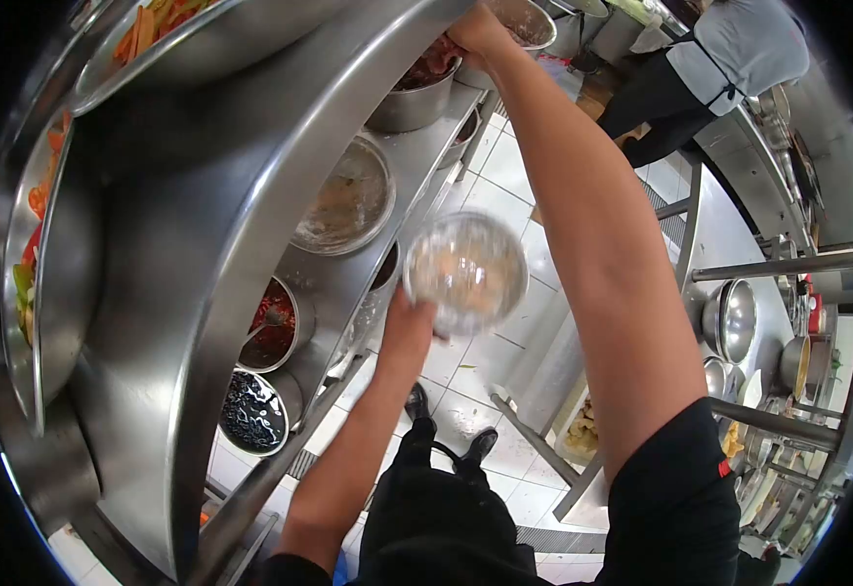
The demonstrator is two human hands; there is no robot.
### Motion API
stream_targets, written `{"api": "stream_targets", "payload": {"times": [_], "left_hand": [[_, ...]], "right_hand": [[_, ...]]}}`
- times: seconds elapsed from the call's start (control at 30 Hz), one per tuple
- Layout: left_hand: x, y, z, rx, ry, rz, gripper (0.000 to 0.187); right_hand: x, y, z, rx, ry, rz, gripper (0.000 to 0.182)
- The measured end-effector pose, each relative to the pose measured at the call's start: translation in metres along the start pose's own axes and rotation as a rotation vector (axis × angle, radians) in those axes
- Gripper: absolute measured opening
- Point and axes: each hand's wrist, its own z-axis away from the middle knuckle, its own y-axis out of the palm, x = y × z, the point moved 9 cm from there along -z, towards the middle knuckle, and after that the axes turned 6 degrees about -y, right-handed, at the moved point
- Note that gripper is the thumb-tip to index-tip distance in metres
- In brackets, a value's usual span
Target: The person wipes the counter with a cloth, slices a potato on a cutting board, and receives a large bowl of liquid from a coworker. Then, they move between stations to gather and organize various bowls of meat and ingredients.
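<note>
My left hand (410, 327) grips the rim of a round metal bowl (467, 273), held over the tiled floor beside the lower shelf. The bowl is blurred by motion, with pale contents inside. Far forward, my right hand (475, 37) reaches to the edge of a metal pot (415, 107) holding dark red meat. Its fingertips are hidden at the pot's rim, so what they hold, if anything, cannot be made out.
A steel upper shelf (280, 195) spans the left, carrying trays of cut vegetables. Below it stand a floury round pan (348, 200), a pot of red sauce (275, 327) and a pot of dark liquid (253, 412). Another person (729, 59) stands at the upper right. Steel racks fill the right.
</note>
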Motion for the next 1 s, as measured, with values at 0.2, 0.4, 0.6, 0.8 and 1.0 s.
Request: {"api": "stream_targets", "payload": {"times": [0.2,0.4,0.6,0.8,1.0], "left_hand": [[-0.093,0.055,-0.064,0.066,0.067,0.024,0.044],[-0.104,0.065,-0.06,0.112,0.108,0.061,0.038],[-0.099,0.063,-0.049,0.101,0.138,0.073,0.039],[-0.095,0.045,-0.056,0.057,0.217,-0.065,0.043],[-0.051,0.027,-0.06,0.033,0.233,-0.144,0.048]], "right_hand": [[0.032,-0.129,0.126,0.18,0.273,-1.96,0.049],[0.092,-0.143,0.21,0.6,-0.002,-1.16,0.031],[0.076,-0.15,0.217,0.176,0.056,-0.668,0.02],[0.026,-0.183,0.198,-0.04,0.391,-1.683,0.013],[0.038,-0.18,0.185,-0.035,0.378,-1.976,0.023]]}}
